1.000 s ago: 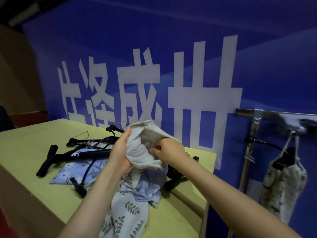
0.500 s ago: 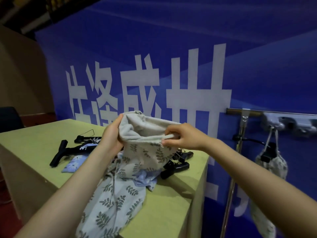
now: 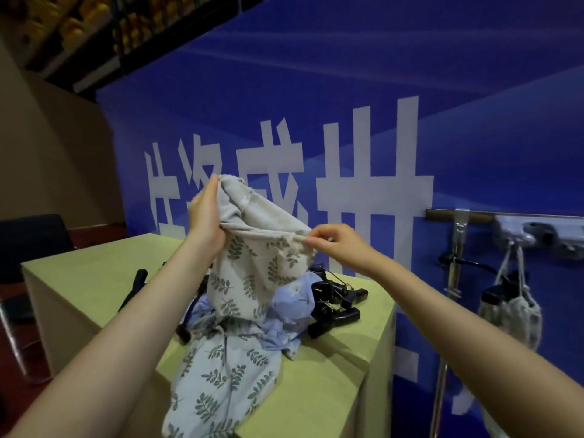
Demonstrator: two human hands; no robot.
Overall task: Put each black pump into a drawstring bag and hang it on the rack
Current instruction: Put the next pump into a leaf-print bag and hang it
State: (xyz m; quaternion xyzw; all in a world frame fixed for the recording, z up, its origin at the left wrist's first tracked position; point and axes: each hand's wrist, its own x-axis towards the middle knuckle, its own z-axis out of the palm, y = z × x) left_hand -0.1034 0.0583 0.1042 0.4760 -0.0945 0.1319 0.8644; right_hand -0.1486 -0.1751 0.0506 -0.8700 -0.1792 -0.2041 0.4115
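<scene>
Left hand (image 3: 207, 216) and right hand (image 3: 331, 243) pinch the leaf-print drawstring bag (image 3: 259, 263) at its rim, spreading the mouth — bagging step; next, a black pump (image 3: 335, 317) goes in.

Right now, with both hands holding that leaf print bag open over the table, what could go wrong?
The leaf-print bag is held only at its rim: the left hand grips one side, the right hand pinches the other, so a heavy pump could pull the pinched side free. Its lower end drapes over the table edge among other cloth and may snag. The black pumps lie near the far corner and could get knocked off.
</scene>
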